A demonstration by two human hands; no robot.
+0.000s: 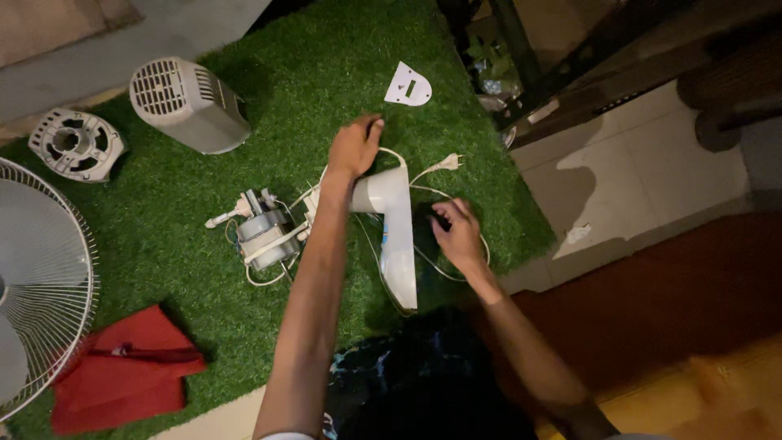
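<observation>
A white fan neck housing (394, 236) lies on the green turf mat (326, 73), with white cord looping around it to a plug (446, 164). My left hand (355, 147) reaches past the housing's top end, fingers curled on a small dark thing on the turf. My right hand (456, 235) rests just right of the housing, fingers closed on a dark object I cannot identify. The bare fan motor (265, 232) with its wires sits left of my left forearm.
A grey motor cover (189, 104) and a round vented back plate (76, 144) lie at the upper left. A wire fan guard (41, 281) fills the left edge, a red cloth (122, 371) below it. A white flat plate (407, 85) lies near the mat's far edge.
</observation>
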